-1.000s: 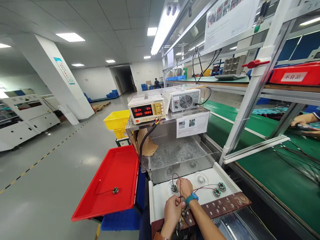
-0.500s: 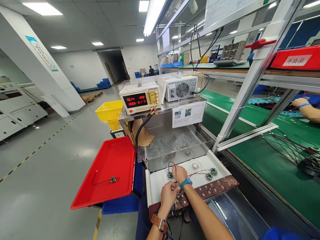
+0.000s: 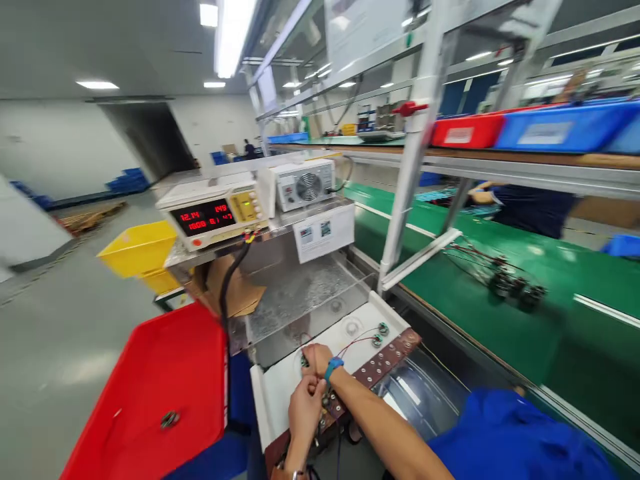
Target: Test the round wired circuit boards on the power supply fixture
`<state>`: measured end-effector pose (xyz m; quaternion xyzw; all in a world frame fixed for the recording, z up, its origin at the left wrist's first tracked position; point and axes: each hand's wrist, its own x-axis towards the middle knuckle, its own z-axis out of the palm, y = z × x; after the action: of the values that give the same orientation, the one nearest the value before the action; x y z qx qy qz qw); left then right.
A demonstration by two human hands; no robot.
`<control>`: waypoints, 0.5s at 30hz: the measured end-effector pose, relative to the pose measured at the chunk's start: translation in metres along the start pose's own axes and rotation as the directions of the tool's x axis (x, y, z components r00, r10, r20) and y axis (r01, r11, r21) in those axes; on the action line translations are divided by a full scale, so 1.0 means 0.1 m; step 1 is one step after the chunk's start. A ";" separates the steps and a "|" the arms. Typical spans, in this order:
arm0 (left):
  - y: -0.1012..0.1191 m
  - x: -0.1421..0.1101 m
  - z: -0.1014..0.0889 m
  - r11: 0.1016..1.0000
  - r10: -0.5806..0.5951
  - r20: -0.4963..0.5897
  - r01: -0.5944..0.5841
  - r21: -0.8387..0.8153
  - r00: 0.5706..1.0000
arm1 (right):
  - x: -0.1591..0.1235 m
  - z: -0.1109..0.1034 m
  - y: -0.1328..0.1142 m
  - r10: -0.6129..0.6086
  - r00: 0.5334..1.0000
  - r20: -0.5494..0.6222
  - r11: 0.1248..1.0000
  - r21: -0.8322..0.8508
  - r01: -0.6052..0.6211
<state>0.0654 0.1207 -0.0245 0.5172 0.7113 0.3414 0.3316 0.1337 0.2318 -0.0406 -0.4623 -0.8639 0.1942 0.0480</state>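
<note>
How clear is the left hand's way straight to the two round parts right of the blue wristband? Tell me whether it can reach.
Probably not straight: the right forearm, with its blue wristband, lies between the left hand and the two round parts.

Power supply [image 3: 257, 212]: display [image 3: 204, 217], upper row 12.14 and 1.49.
Display's lower row: red digits, blurred.
Paper sheet [image 3: 324, 233], right of the power supply: print too small to read.
Red bin [image 3: 483, 131] and blue bin [image 3: 593, 130], farther right of the power supply: white labels [image 3: 459, 135], blurred.
</note>
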 end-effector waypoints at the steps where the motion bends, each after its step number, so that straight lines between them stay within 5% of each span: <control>1: -0.02 0.01 0.00 1.000 0.009 -0.017 -0.010 -0.024 1.000 | 0.01 -0.03 -0.01 0.006 1.000 -0.013 1.000 0.009 -0.006; 4: -0.06 0.06 0.00 0.993 0.009 -0.045 -0.014 -0.119 0.999 | 0.00 -0.16 0.02 0.130 0.976 -0.177 0.987 0.120 -0.109; 7: -0.08 0.09 -0.03 0.987 -0.047 -0.069 0.036 -0.156 0.997 | -0.15 -0.43 0.22 0.377 0.850 -0.367 0.908 0.327 -0.262; 10: -0.08 0.12 -0.03 0.970 -0.111 -0.079 0.090 -0.228 0.991 | -0.53 -0.92 0.72 0.568 0.650 -0.505 0.810 0.485 -0.330; 15: -0.04 0.16 0.00 0.952 -0.132 -0.063 0.108 -0.288 0.989 | -1.63 -1.86 2.10 0.789 0.235 -0.567 0.580 0.564 -0.588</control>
<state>0.0594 0.1352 -0.0301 0.4058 0.6982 0.4398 0.3930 0.4393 0.2571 0.0664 -0.8203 -0.4231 0.0735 0.3778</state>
